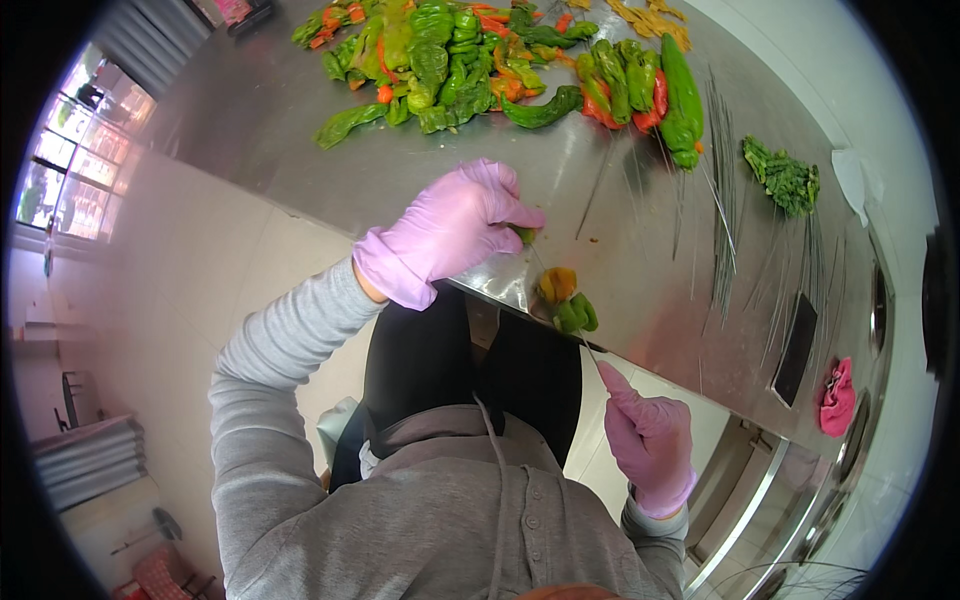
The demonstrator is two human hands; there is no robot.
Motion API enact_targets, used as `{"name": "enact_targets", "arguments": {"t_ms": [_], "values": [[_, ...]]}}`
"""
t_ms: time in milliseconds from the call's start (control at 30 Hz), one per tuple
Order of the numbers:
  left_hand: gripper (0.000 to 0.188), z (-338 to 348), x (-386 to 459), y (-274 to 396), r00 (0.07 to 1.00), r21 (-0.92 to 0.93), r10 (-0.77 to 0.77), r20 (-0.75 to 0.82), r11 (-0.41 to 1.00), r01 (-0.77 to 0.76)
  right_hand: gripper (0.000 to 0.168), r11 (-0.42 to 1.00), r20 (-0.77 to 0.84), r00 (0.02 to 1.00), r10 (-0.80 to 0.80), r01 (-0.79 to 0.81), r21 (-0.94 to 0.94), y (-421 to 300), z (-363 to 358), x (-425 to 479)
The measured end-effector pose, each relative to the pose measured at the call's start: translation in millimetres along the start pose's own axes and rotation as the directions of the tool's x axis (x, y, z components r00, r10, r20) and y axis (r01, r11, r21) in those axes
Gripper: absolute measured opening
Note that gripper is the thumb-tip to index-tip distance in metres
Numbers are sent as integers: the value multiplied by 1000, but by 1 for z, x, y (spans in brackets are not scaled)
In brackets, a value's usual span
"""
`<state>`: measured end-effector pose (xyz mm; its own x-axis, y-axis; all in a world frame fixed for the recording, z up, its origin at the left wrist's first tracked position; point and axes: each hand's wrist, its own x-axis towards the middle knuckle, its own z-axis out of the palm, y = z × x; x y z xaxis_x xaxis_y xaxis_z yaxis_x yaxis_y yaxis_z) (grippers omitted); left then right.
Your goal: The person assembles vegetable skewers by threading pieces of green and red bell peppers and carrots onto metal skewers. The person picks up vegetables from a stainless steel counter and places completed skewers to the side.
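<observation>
My right hand (649, 435), in a pink glove, grips the lower end of a thin metal skewer (591, 351) just off the table's front edge. Threaded on it are a folded green pepper piece (576, 313) and, above that, an orange-yellow piece (557, 284). At the skewer's upper end my left hand (457, 217), gloved alike, pinches another green pepper piece (524, 234). Fingers partly hide that piece, so I cannot tell whether the tip has gone through it.
Beyond my hands, a heap of soft green and red peppers (431, 60) covers the steel table (247, 142). Loaded pepper skewers (619, 82) lie right of it, then bare skewers (721, 225), skewered leafy greens (784, 176), a dark phone-like slab (795, 349) and a pink cloth (838, 397).
</observation>
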<state>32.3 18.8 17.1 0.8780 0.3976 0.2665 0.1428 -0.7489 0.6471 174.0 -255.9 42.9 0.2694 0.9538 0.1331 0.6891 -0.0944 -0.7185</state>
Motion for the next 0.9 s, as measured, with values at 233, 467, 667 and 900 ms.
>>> {"name": "enact_targets", "arguments": {"t_ms": [233,467,667,900], "values": [[40,-2,2,1,998,56,58,-16,997,-57,48,999,-14,999,-37,37,2,3,6,6],[40,-1,3,-1,995,94,99,-31,991,-95,48,999,-20,1000,-15,16,40,4,12,9],[41,1,2,-3,992,86,113,-62,990,-107,50,999,-19,1000,-8,9,46,4,14,14],[50,-5,3,2,999,126,48,6,991,-48,47,989,-38,997,61,-55,137,0,16,15]]}}
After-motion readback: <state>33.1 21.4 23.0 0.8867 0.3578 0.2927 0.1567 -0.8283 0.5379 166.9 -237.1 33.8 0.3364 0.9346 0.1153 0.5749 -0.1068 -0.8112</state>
